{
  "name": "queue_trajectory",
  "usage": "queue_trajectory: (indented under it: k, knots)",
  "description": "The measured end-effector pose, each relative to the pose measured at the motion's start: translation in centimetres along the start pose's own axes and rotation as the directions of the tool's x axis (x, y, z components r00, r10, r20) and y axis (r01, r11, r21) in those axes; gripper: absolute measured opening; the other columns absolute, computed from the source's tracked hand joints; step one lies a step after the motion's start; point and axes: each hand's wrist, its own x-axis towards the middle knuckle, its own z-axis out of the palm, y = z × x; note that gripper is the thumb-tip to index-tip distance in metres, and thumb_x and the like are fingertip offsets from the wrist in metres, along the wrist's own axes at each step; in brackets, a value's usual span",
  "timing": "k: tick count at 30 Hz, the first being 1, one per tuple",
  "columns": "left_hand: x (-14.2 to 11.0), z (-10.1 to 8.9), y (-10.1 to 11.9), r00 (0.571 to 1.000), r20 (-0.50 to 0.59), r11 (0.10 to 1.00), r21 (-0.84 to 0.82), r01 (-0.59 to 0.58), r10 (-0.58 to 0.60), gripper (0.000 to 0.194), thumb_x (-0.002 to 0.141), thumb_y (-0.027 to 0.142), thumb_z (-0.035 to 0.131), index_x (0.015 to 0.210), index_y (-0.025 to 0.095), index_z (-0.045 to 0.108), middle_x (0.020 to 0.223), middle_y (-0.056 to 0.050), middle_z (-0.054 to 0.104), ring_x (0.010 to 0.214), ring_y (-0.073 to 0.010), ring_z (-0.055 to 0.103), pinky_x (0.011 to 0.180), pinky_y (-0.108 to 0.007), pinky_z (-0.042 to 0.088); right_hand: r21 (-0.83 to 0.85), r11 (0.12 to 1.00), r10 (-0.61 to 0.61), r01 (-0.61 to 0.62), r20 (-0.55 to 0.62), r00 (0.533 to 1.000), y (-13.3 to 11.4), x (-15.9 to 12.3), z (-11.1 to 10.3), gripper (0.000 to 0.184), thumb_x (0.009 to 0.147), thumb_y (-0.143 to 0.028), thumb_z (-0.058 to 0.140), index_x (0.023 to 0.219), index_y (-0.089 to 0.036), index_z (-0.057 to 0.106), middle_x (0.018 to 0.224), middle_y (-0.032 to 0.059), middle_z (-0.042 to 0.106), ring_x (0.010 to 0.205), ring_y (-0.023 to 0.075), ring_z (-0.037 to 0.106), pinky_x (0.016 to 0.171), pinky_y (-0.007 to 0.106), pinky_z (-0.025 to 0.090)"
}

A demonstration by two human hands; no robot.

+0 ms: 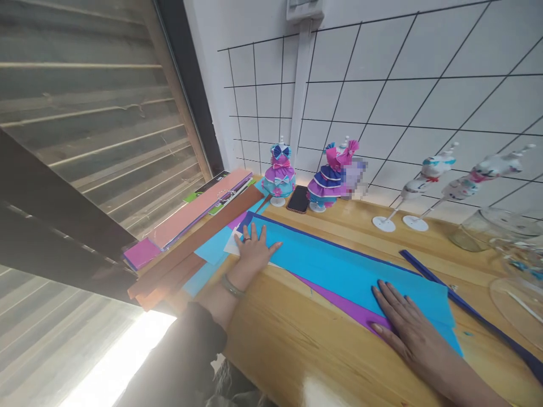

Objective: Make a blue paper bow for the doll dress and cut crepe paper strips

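A long bright blue paper sheet (326,254) lies across the wooden table, with a dark blue edge showing along its far side. Under its near edge peeks a purple sheet (348,302). My left hand (254,246), with a ring and a bracelet, rests flat on the sheet's left end, fingers spread. Toward the right end, my right hand (407,325) presses flat on the same sheet, its thumb over the purple one. Neither hand grips anything. A narrow dark blue strip (460,302) runs past the sheet's right end.
Two small dress forms in paper dresses, a purple one (279,172) and a pink-and-blue one (331,181), stand by the wall with a phone (298,199) between them. Two tilted-looking bare forms (428,175), a glass jar (470,232) and stacked coloured papers (199,209) are around.
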Motion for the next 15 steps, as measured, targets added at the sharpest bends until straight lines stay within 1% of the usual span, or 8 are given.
queue_trajectory:
  k: [5, 9, 10, 12, 14, 15]
  knots:
    - [0.4, -0.3, -0.1, 0.999, 0.027, 0.998, 0.053, 0.045, -0.047, 0.083, 0.076, 0.075, 0.013, 0.142, 0.025, 0.015, 0.149, -0.012, 0.007, 0.134, -0.0390, 0.001, 0.098, -0.068, 0.002, 0.034, 0.998, 0.059, -0.060, 0.033, 0.998, 0.5, -0.9, -0.7, 0.074, 0.084, -0.054, 0.040, 0.143, -0.018, 0.015, 0.147, 0.0102, 0.020, 0.134, 0.0277, 0.018, 0.106, 0.051, 0.022]
    - [0.5, -0.5, 0.0, 0.997, 0.048, 0.996, 0.066, 0.053, -0.056, 0.082, 0.077, 0.074, 0.018, 0.141, 0.024, 0.017, 0.148, -0.013, 0.009, 0.134, -0.0388, 0.001, 0.098, -0.068, 0.003, 0.075, 0.987, 0.139, -0.145, 0.083, 0.987, 1.5, -2.2, -1.4, 0.074, 0.083, -0.054, 0.040, 0.143, -0.018, 0.018, 0.147, 0.0097, 0.021, 0.133, 0.0281, 0.019, 0.106, 0.051, 0.023]
    - [0.5, -0.5, 0.1, 0.998, 0.027, 0.996, 0.073, 0.059, -0.061, 0.082, 0.077, 0.073, 0.020, 0.141, 0.023, 0.019, 0.148, -0.015, 0.011, 0.134, -0.0394, 0.002, 0.098, -0.068, 0.002, 0.077, 0.984, 0.155, -0.163, 0.098, 0.983, 1.6, -2.4, -1.6, 0.073, 0.083, -0.054, 0.040, 0.142, -0.017, 0.020, 0.146, 0.0104, 0.022, 0.133, 0.0282, 0.020, 0.106, 0.051, 0.023]
    - [0.3, -0.6, 0.4, 0.996, -0.077, 0.995, 0.095, 0.042, -0.035, 0.081, 0.078, 0.071, 0.025, 0.140, 0.018, 0.024, 0.146, -0.018, 0.015, 0.134, -0.0397, 0.002, 0.099, -0.066, 0.001, 0.075, 0.979, 0.181, -0.190, 0.113, 0.977, 1.5, -2.0, -2.1, 0.071, 0.083, -0.054, 0.040, 0.140, -0.015, 0.027, 0.145, 0.0128, 0.024, 0.133, 0.0285, 0.020, 0.106, 0.051, 0.023]
    - [-0.1, -0.6, 1.2, 0.975, -0.211, 0.992, 0.118, -0.048, 0.072, 0.076, 0.082, 0.064, 0.029, 0.139, 0.014, 0.026, 0.145, -0.020, 0.018, 0.135, -0.0375, 0.003, 0.103, -0.062, 0.002, 0.073, 0.978, 0.190, -0.198, 0.103, 0.976, 0.6, -0.7, -2.7, 0.069, 0.084, -0.055, 0.039, 0.138, -0.012, 0.032, 0.144, 0.0152, 0.025, 0.133, 0.0286, 0.020, 0.106, 0.052, 0.021]
    - [-0.3, -0.6, 1.7, 0.953, -0.259, 0.983, 0.126, -0.131, 0.160, 0.072, 0.085, 0.060, 0.029, 0.139, 0.012, 0.026, 0.145, -0.020, 0.018, 0.135, -0.0355, 0.003, 0.105, -0.059, 0.003, 0.078, 0.979, 0.183, -0.190, 0.091, 0.979, -0.1, 0.2, -3.0, 0.069, 0.084, -0.055, 0.038, 0.138, -0.012, 0.031, 0.145, 0.0151, 0.024, 0.134, 0.0279, 0.019, 0.106, 0.052, 0.021]
